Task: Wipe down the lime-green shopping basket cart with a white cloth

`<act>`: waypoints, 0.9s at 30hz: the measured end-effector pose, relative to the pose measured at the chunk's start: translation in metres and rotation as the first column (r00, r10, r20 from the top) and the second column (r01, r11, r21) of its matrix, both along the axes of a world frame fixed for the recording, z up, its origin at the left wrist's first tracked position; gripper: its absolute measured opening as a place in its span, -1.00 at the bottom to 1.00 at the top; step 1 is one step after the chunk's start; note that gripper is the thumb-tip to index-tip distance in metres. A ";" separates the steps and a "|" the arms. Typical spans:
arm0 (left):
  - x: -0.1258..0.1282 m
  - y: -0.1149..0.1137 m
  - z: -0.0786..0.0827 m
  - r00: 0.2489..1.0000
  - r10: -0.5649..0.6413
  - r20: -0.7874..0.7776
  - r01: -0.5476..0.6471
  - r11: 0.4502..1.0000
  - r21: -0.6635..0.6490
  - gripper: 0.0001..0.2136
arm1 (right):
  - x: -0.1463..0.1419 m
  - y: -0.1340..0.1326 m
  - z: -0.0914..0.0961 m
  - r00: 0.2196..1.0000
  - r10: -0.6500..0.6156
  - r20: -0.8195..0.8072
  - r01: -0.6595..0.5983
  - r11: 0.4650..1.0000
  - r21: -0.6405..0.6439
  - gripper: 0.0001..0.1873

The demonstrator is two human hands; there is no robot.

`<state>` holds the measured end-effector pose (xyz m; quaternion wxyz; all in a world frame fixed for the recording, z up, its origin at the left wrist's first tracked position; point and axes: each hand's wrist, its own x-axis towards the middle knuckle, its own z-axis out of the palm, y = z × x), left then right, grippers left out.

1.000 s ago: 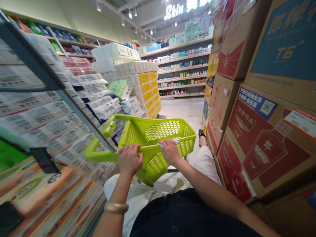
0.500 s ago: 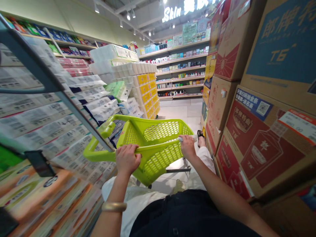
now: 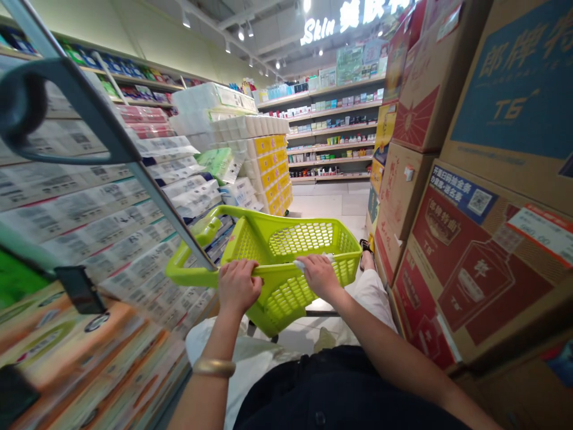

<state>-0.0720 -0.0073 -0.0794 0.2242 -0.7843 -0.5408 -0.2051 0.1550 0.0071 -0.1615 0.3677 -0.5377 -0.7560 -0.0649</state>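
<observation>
A lime-green plastic shopping cart with mesh sides stands in front of me, its basket bare inside where I can see. My left hand is wrapped over the near rim, beside the foot of a metal bar. That slanted bar rises to the upper left and carries a dark grey looped handle. Midway along the same rim, my right hand presses a crumpled white wipe onto the plastic. Most of the wipe is hidden under the fingers.
Stacked cartons form a wall close on my right. Piled tissue packs line the left, with orange packs nearest me. Farther ahead, tiled floor leads to shelves of small products.
My right hand has slid left along the rim with the wipe, from near the right end to the middle. My left hand keeps its grip. The whole view has shifted slightly.
</observation>
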 end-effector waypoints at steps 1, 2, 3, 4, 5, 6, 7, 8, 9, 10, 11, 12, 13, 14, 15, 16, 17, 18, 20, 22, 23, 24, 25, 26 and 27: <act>-0.002 0.003 0.000 1.000 -0.002 0.006 0.002 1.000 -0.005 -0.82 | 0.011 0.001 -0.003 0.999 -0.033 0.000 0.033 0.999 0.004 -0.64; -0.004 0.007 0.001 1.000 -0.003 0.011 0.003 1.000 -0.009 -0.82 | 0.021 0.001 -0.006 0.998 -0.063 0.001 0.063 0.998 0.008 -0.64; -0.006 0.010 0.001 1.000 -0.005 0.014 0.005 1.000 -0.014 -0.81 | 0.031 0.002 -0.009 0.996 -0.089 0.001 0.089 0.996 0.014 -0.65; -0.007 0.013 0.001 1.000 -0.007 0.016 0.008 1.000 -0.018 -0.81 | 0.040 0.002 -0.012 0.994 -0.112 -0.001 0.112 0.993 0.021 -0.65; -0.009 0.017 0.002 1.000 -0.009 0.016 0.009 1.000 -0.022 -0.82 | 0.048 0.002 -0.015 0.991 -0.134 -0.007 0.134 0.991 0.030 -0.66; -0.010 0.020 0.002 1.000 -0.010 0.016 0.010 1.000 -0.027 -0.82 | 0.056 0.003 -0.018 0.988 -0.151 -0.017 0.151 0.988 0.040 -0.66; -0.012 0.023 0.003 1.000 -0.009 0.018 0.010 0.999 -0.035 -0.82 | 0.063 0.003 -0.020 0.986 -0.164 -0.029 0.166 0.985 0.049 -0.66; -0.013 0.026 0.003 1.000 -0.005 0.021 0.006 0.999 -0.047 -0.82 | 0.069 0.003 -0.023 0.984 -0.175 -0.043 0.177 0.982 0.058 -0.66; -0.015 0.029 0.004 1.000 0.001 0.027 0.000 0.998 -0.060 -0.82 | 0.074 0.003 -0.025 0.981 -0.187 -0.056 0.190 0.980 0.064 -0.67; -0.017 0.033 0.006 0.999 0.010 0.034 -0.008 0.997 -0.072 -0.82 | 0.079 0.003 -0.028 0.977 -0.201 -0.068 0.206 0.976 0.067 -0.67; -0.018 0.036 0.007 0.999 0.020 0.042 -0.017 0.997 -0.081 -0.81 | 0.082 0.002 -0.030 0.973 -0.216 -0.079 0.222 0.973 0.067 -0.67; -0.020 0.040 0.008 0.998 0.032 0.049 -0.027 0.996 -0.087 -0.81 | 0.084 0.002 -0.032 0.969 -0.231 -0.087 0.237 0.969 0.067 -0.67; -0.022 0.043 0.009 0.998 0.042 0.055 -0.037 0.995 -0.090 -0.81 | 0.084 0.002 -0.033 0.966 -0.242 -0.091 0.248 0.966 0.066 -0.67; -0.023 0.045 0.009 0.997 0.051 0.060 -0.045 0.995 -0.090 -0.80 | 0.083 0.001 -0.034 0.964 -0.249 -0.093 0.256 0.964 0.068 -0.67; -0.023 0.045 0.009 0.996 0.063 0.067 -0.057 0.995 -0.086 -0.78 | 0.081 0.001 -0.035 0.963 -0.255 -0.093 0.262 0.963 0.071 -0.66; -0.021 0.045 0.007 0.994 0.075 0.077 -0.069 0.995 -0.073 -0.74 | 0.077 0.000 -0.035 0.961 -0.261 -0.091 0.267 0.961 0.074 -0.66; -0.019 0.043 0.004 0.993 0.079 0.092 -0.074 0.996 -0.053 -0.68 | 0.073 -0.001 -0.035 0.959 -0.270 -0.089 0.276 0.958 0.076 -0.66; -0.015 0.041 -0.001 0.991 0.076 0.107 -0.073 0.997 -0.030 -0.60 | 0.069 -0.002 -0.034 0.956 -0.281 -0.087 0.288 0.955 0.073 -0.66; -0.002 0.032 -0.016 0.990 -0.001 0.138 0.000 1.000 0.007 -0.46 | 0.060 -0.005 -0.032 0.952 -0.298 -0.074 0.302 0.952 0.055 -0.65; 0.015 0.023 -0.034 0.982 -0.127 0.139 0.136 0.989 -0.054 -0.39 | 0.054 -0.009 -0.029 0.955 -0.292 -0.051 0.294 0.955 0.030 -0.64; 0.024 0.019 -0.043 0.974 -0.176 0.142 0.191 0.976 -0.105 -0.37 | 0.053 -0.012 -0.027 0.958 -0.283 -0.039 0.284 0.959 0.016 -0.64; 0.033 0.016 -0.052 0.967 -0.210 0.145 0.231 0.961 -0.150 -0.35 | 0.051 -0.014 -0.026 0.962 -0.272 -0.028 0.272 0.962 0.001 -0.63; 0.042 0.013 -0.059 0.961 -0.233 0.149 0.259 0.948 -0.185 -0.32 | 0.050 -0.016 -0.024 0.965 -0.261 -0.016 0.261 0.965 -0.016 -0.63; 0.049 0.011 -0.065 0.957 -0.245 0.155 0.275 0.938 -0.213 -0.31 | 0.049 -0.018 -0.022 0.968 -0.251 -0.005 0.251 0.967 -0.036 -0.63; 0.056 0.010 -0.069 0.954 -0.252 0.160 0.285 0.928 -0.239 -0.29 | 0.047 -0.020 -0.021 0.970 -0.242 0.008 0.242 0.969 -0.057 -0.62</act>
